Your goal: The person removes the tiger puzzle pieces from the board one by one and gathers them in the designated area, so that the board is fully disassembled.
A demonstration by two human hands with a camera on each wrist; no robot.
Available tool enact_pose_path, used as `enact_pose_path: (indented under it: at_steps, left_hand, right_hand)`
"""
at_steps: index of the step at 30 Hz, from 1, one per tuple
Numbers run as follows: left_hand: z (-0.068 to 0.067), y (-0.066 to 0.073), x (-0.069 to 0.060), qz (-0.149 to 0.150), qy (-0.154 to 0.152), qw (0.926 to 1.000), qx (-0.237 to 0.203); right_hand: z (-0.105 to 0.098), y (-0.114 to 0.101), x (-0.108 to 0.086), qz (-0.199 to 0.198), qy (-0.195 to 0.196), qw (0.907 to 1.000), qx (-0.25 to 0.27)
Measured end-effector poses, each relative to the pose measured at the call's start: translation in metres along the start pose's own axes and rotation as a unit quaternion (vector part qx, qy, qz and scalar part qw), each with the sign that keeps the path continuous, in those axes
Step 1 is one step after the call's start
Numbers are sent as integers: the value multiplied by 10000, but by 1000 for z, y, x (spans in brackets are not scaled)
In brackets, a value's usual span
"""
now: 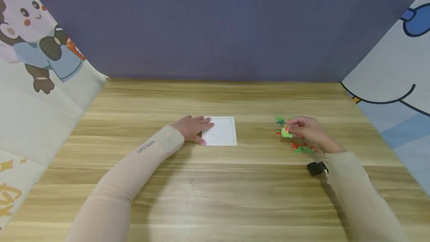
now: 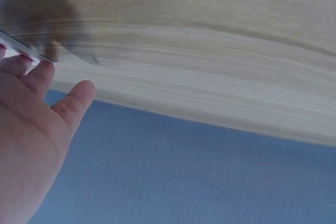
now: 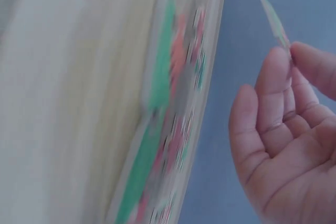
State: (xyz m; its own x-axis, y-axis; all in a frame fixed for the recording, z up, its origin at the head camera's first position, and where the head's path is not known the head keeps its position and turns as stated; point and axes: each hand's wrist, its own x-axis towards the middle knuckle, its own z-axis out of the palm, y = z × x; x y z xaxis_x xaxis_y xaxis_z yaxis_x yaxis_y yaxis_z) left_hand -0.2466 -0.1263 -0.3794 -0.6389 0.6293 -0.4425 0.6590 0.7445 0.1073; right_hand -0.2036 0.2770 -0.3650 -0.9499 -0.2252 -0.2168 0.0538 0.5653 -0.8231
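My right hand (image 1: 310,132) is raised at the right and pinches a puzzle piece between thumb and fingertips. In the right wrist view the held puzzle piece (image 3: 272,17) is seen nearly edge-on, thin and greenish. Loose green and red puzzle pieces (image 1: 304,148) lie on the table around and below that hand, some hidden by it. My left hand (image 1: 192,128) rests with spread, straight fingers on the left edge of a flat white square board (image 1: 221,132). Only a sliver of the board's edge shows in the left wrist view, by the fingertips.
The wood-grain table (image 1: 215,193) ends at a dark blue-grey partition (image 1: 215,29) at the back. Cartoon-printed panels (image 1: 60,85) flank both sides. A small black object (image 1: 315,168) is beside the right cuff.
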Motion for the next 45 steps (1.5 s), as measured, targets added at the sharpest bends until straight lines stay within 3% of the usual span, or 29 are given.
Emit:
enact_pose_path:
  at_steps: [17, 32, 40, 45]
  left_hand:
    - [1, 1, -2, -61, -47, 10000, 63]
    - [-3, 6, -4, -30, 45, 9999, 129]
    - [-1, 6, 1, -30, -7, 10000, 27]
    - [-3, 7, 1, -11, -35, 10000, 24]
  right_hand:
    - [-39, 35, -33, 213, 367, 9990, -125]
    - [-62, 55, -49, 731, 120, 9960, -492]
    - [-70, 62, -51, 1047, -128, 9937, 390]
    - [-73, 64, -51, 1293, -283, 9893, 612]
